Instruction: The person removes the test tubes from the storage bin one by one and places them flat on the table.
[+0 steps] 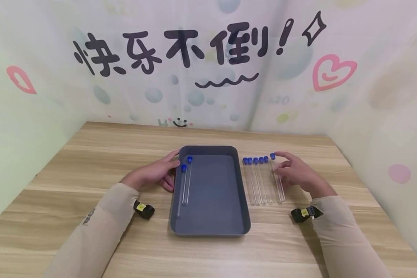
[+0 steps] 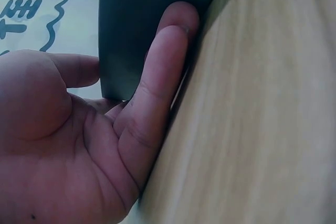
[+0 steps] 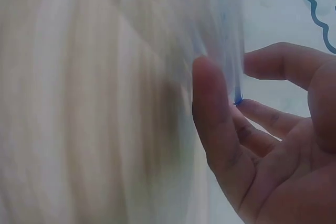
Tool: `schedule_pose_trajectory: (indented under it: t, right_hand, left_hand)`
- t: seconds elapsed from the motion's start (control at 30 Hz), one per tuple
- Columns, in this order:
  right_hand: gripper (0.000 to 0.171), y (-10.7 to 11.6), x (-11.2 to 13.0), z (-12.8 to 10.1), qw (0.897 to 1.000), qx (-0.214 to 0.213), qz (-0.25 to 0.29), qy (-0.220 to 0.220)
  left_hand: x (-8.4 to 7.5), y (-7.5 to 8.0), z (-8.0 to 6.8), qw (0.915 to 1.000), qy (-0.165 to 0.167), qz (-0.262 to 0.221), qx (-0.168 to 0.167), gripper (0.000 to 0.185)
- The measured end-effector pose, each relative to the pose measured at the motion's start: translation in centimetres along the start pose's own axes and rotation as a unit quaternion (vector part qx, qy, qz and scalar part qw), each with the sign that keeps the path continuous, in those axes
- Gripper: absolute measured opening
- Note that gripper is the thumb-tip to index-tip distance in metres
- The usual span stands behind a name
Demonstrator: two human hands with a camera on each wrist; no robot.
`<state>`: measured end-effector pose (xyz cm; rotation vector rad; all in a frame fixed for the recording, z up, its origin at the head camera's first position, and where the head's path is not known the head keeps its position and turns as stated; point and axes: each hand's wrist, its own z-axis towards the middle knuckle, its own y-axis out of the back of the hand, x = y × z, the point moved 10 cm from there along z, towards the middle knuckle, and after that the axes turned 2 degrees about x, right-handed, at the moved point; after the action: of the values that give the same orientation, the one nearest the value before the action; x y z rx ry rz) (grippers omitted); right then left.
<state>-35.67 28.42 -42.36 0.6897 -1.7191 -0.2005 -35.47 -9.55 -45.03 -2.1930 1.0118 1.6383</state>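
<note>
Two capped tubes (image 1: 185, 181), grey tray (image 1: 212, 227)

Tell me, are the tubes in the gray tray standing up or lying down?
Lying down. Two capped tubes lie flat along the tray's left side.

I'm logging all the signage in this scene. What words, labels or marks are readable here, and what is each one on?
"快乐不倒!" in large dark characters on the back wall backdrop, with a wavy underline below it.
Faint pale letters on the right wall panel: too blurred to read.
Small dark print on the left sleeve: too small to read.
Yellow tags on both wrist straps: unreadable.
The test tubes and tray carry no text.
</note>
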Motion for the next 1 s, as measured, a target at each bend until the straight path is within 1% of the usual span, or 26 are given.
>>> schedule_pose_trajectory:
  t: [0.13, 0.3, 0.57, 0.87, 1.0]
  right_hand:
    - [0.074, -0.14, -0.14, 0.03, 1.0, 0.001, -0.018, -0.006]
    - [0.071, -0.49, 0.07, -0.16, 1.0, 0.005, -0.025, -0.002]
    - [0.07, -0.48, 0.12, -0.23, 0.998, -0.007, -0.066, -0.013]
    - [0.069, -0.64, 0.04, -0.28, 0.995, -0.009, -0.096, -0.022]
    - [0.069, -0.65, -0.07, -0.15, 0.995, -0.01, -0.1, -0.021]
  left_hand:
    - [-0.06, 0.01, 0.01, 1.0, -0.001, 0.0, 0.0, 0.055]
    - [0.0, 0.05, 0.09, 1.0, 0.0, -0.001, -0.001, 0.055]
    - [0.06, 0.02, 0.1, 1.0, 0.003, -0.002, 0.0, 0.055]
    - [-0.07, -0.03, 0.03, 1.0, 0.0, 0.003, 0.002, 0.055]
    - [-0.05, -0.01, -0.02, 1.0, 0.001, 0.002, 0.0, 0.055]
